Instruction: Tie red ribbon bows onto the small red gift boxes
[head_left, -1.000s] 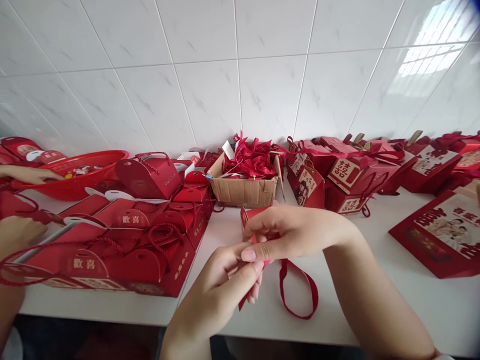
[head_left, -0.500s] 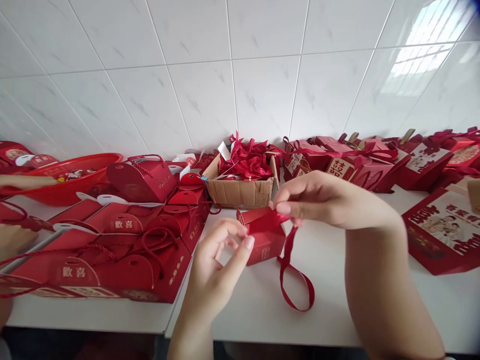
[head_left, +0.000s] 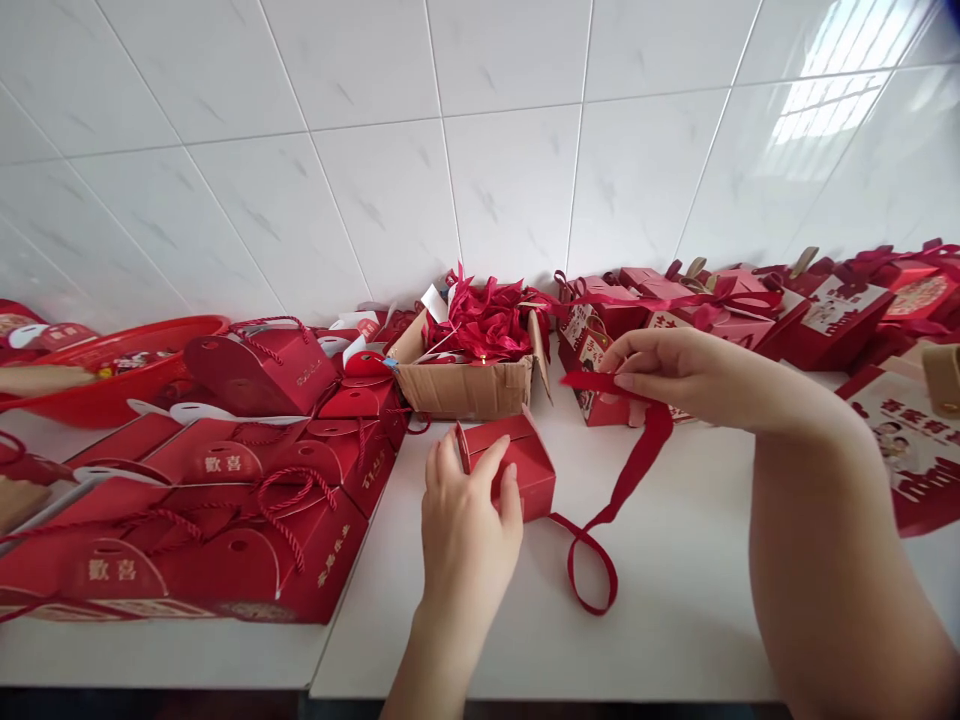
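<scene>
A small red gift box (head_left: 534,474) with its top flaps folded over stands on the white table. My left hand (head_left: 472,505) grips it from the near side, fingers and thumb over its top and left edge. Off to the right and higher, my right hand (head_left: 660,368) pinches a dark red ribbon (head_left: 634,462) near one end, and a short tip sticks out past the fingers. The ribbon hangs from there and loops on the table, with its other part running to the lower right of the box. What lies under the box is hidden.
Behind the box is an open cardboard carton (head_left: 469,388) of red ribbons. Packed red boxes with cord handles (head_left: 225,520) fill the left; finished boxes (head_left: 836,318) line the right wall. Another person's hand (head_left: 45,380) reaches into a red basin (head_left: 169,350).
My left hand has moved onto the gift box and taken hold of it. My right hand has drawn the ribbon away from the box, to the right and slightly up.
</scene>
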